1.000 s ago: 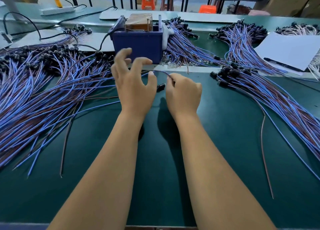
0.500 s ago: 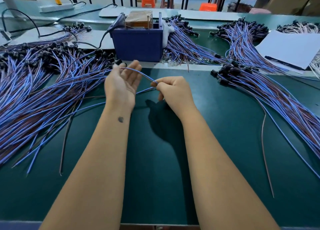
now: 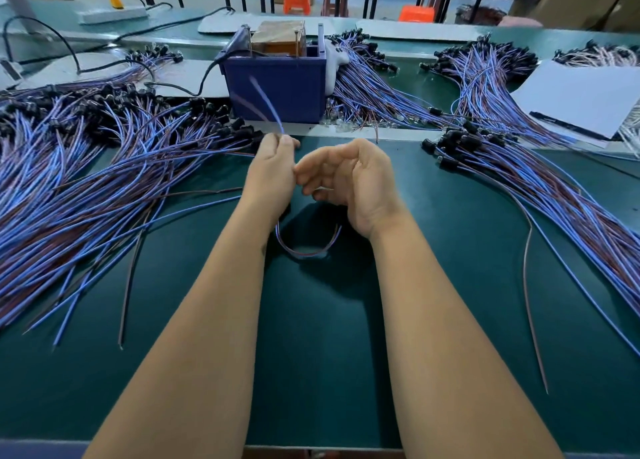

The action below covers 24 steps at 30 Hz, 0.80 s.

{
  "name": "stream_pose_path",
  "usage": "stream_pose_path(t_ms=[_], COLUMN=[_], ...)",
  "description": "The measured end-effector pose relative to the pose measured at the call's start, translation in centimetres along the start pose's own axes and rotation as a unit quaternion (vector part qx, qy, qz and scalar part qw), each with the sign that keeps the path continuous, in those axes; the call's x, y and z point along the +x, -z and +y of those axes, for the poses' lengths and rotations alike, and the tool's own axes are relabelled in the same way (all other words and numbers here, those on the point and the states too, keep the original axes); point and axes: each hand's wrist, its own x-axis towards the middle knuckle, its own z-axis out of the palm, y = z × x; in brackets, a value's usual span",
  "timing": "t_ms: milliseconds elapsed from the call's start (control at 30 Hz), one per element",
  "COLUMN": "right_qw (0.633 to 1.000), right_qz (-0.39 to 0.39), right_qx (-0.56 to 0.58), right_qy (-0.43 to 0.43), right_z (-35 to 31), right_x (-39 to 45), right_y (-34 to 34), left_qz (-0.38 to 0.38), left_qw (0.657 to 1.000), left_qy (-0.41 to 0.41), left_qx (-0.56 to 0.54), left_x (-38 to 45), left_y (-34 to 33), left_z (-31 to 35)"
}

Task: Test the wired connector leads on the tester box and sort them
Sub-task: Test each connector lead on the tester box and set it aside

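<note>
Lead (image 3: 268,107) now raised toward 12 o'clock, pinched by left hand (image 3: 272,173); right hand (image 3: 349,176) loosely curled around its loop.

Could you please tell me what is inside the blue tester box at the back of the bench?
Inside the blue tester box sits a brown block wrapped in tape, with thin upright metal pins beside it. The box's front wall hides everything lower down.
</note>
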Motion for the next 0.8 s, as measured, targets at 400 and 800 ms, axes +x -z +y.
stream_pose_path(t_ms=[400,800], right_qw=[0.976,0.958], right_qz=[0.193,0.234], right_qx=[-0.087,-0.147], right_qy=[0.043,0.073], right_z=[0.6,1.4], right_x=[0.6,1.2], right_y=[-0.8,-1.3], left_qz=[-0.087,-0.007], left_qw=[0.989,0.988], left_qy=[-0.039,0.014], left_qx=[-0.115,-0.151], left_x=[-1.1,-0.3], left_y=[-1.4,-1.0], left_z=[0.4,0.4])
